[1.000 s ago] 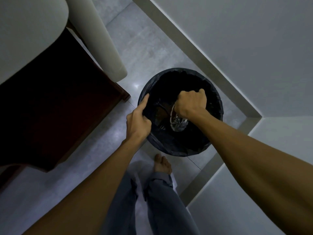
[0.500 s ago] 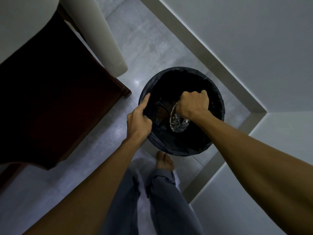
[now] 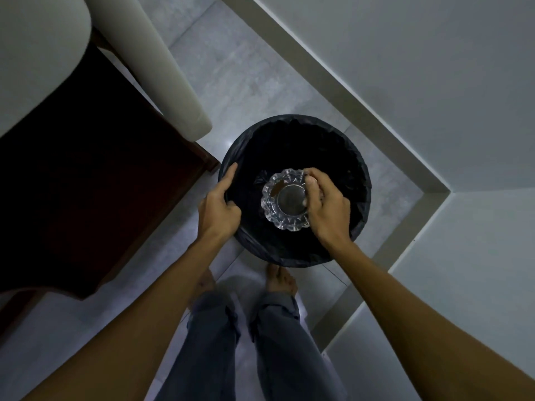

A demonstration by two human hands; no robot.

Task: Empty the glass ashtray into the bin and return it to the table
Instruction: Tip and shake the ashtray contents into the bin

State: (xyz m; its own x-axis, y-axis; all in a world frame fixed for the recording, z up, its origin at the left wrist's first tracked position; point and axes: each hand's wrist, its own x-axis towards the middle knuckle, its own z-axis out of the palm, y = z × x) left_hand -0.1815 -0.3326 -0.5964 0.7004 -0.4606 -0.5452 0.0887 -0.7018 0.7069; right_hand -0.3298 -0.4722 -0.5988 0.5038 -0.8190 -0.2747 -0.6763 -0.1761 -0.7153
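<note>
A round bin point(image 3: 341, 146) lined with a black bag stands on the floor in a corner of the room. My right hand point(image 3: 327, 209) grips the right rim of the clear glass ashtray point(image 3: 285, 199), holding it over the bin's mouth with its opening facing up at me. The ashtray's scalloped edge and round base show clearly. My left hand point(image 3: 221, 204) holds the bin's left rim, thumb on the bag edge.
A dark wooden table point(image 3: 86, 175) stands to the left, with a pale cushioned seat point(image 3: 37, 53) and bolster point(image 3: 162, 68) behind it. Grey walls point(image 3: 405, 68) with a beige skirting meet behind the bin. My bare feet point(image 3: 280, 280) stand on the tiled floor just before the bin.
My right hand has turned the ashtray from tipped mouth-down in the bin to mouth-up above it. The left hand has stayed on the rim.
</note>
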